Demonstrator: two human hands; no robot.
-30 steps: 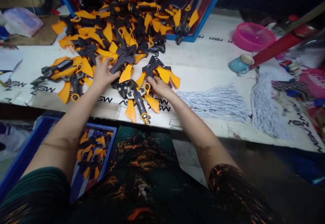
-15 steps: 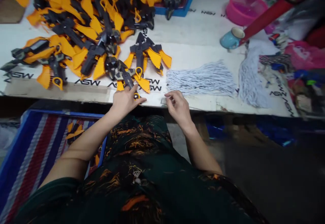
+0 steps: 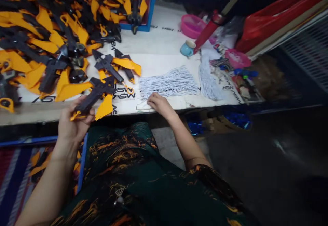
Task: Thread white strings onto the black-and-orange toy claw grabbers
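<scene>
My left hand (image 3: 74, 123) holds a black toy plane with orange wings (image 3: 91, 97) by its tail end, over the table's front edge. My right hand (image 3: 157, 103) has its fingers pressed together at the front edge of a bundle of white strings (image 3: 169, 84); whatever is between the fingertips is too small to tell. Two more black and orange toys (image 3: 109, 65) lie between the held one and the strings. A large heap of the same toys (image 3: 51, 31) covers the left of the table.
A blue-rimmed crate (image 3: 153, 7) stands behind the heap. Towards the right are a blue mug (image 3: 188, 48), a pink basin (image 3: 192, 26), a red post (image 3: 208, 31) and a second string bundle (image 3: 208, 79). Below left is another blue-edged crate (image 3: 83, 164).
My left hand has turned palm up and lifted a toy plane from the table. My right hand stays near the strings, its fingers closer together. The camera view has shifted right.
</scene>
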